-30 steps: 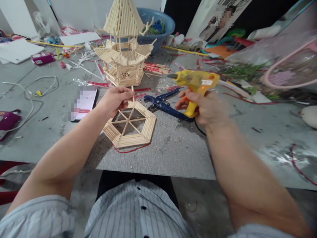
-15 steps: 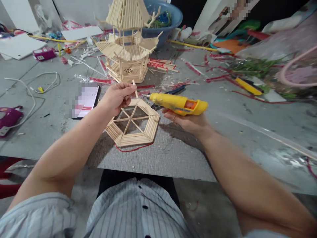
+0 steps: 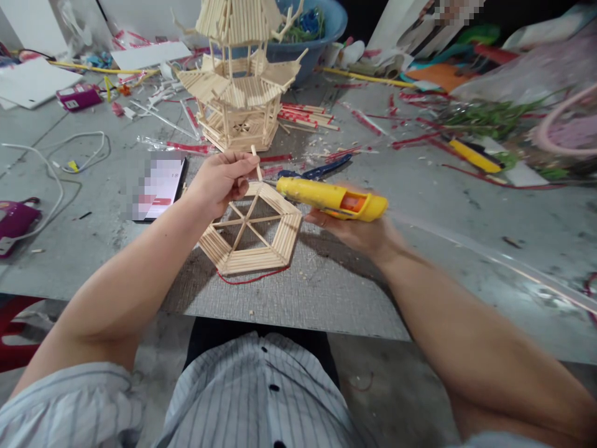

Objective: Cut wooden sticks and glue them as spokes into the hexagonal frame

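Note:
Between thumb and fingers, my left hand (image 3: 224,180) pinches a short wooden stick (image 3: 257,163), held steeply over the far edge of a flat hexagonal stick frame (image 3: 254,259). Thin spokes cross in the frame's middle. My right hand (image 3: 359,233) grips a yellow hot glue gun (image 3: 326,196) from below, its nozzle pointing left at the lower end of the stick. Whether the nozzle touches the stick I cannot tell. Blue-handled pliers (image 3: 326,168) lie just behind the glue gun, partly covered by it.
A stick-built pagoda model (image 3: 242,87) stands behind my hands, before a blue basin (image 3: 321,53). Left of my forearm lies a phone (image 3: 161,186). Red-wrapped sticks (image 3: 308,117), a yellow cutter (image 3: 476,155) and plastic scraps litter the grey table (image 3: 326,305).
The glue gun has shifted slightly left and down, bringing its nozzle to the stick's lower end. More of the pliers shows behind it. My left hand keeps its pinch on the stick.

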Demonstrator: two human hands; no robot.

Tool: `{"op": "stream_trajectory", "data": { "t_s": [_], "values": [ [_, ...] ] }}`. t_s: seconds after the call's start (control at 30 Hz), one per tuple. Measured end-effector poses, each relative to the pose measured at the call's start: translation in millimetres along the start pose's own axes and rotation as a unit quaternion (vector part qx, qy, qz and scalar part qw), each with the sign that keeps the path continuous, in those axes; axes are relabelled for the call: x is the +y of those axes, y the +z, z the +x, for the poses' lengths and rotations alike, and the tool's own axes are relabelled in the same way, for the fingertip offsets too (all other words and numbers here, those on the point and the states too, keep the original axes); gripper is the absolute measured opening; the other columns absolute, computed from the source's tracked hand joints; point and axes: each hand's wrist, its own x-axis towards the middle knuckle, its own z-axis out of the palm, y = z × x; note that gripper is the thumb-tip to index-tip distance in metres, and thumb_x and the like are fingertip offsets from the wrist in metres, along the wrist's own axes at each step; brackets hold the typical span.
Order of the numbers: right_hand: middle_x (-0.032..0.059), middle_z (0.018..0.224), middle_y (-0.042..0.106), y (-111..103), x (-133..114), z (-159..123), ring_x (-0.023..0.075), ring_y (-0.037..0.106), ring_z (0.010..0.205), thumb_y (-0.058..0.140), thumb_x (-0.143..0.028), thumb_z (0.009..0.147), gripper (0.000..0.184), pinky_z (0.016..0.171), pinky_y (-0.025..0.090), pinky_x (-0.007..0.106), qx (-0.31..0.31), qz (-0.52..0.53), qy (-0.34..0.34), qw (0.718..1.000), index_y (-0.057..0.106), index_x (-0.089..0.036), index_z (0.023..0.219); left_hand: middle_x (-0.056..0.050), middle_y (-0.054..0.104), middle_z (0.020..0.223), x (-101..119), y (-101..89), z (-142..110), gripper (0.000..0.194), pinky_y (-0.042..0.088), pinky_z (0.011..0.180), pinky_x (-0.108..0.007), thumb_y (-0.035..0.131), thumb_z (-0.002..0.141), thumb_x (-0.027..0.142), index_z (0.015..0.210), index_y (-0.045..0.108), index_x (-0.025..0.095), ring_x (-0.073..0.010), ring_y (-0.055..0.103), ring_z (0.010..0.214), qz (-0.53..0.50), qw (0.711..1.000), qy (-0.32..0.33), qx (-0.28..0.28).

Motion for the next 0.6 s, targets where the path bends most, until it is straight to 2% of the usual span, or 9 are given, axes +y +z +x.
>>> {"op": "stream_trajectory", "data": {
  "t_s": [0.13,0.37,0.6],
  "values": [
    [0.0001,0.070,0.055,0.9,-3.4,-0.5,0.0193,0.050,0.066,0.074,-0.070,0.070,0.048,0.066,0.046,0.039,0.017,-0.063,-0.033,0.997,0.053,-0.028,0.071,0.007,0.054,0.052,1.1,1.3,-1.2,0.024,0.023,0.037,-0.017,0.059,0.089,0.011,0.066,0.053,0.016,-0.0001,0.038,0.035,0.005,1.000,0.001,0.000],
    [-0.0002,0.069,0.053,2.4,-5.7,-1.4,0.0170,0.046,0.065,0.076,-0.067,0.071,0.046,0.061,0.036,0.035,0.013,-0.029,-0.034,0.999,0.053,-0.027,0.070,0.007,0.055,0.054,1.0,1.9,-1.6,0.024,0.024,0.038,-0.016,0.060,0.089,0.013,0.066,0.053,0.017,0.0010,0.037,0.036,0.022,1.000,-0.004,0.003],
    [-0.0015,0.069,0.052,2.1,3.6,-1.3,0.0171,0.045,0.064,0.075,-0.066,0.073,0.045,0.063,0.040,0.036,0.005,-0.034,-0.044,0.998,0.052,-0.027,0.071,0.005,0.057,0.056,-0.2,0.3,-0.4,0.023,0.024,0.038,-0.016,0.061,0.087,0.014,0.066,0.054,0.016,0.0009,0.039,0.037,0.018,1.000,0.002,-0.003]
  ]
}}
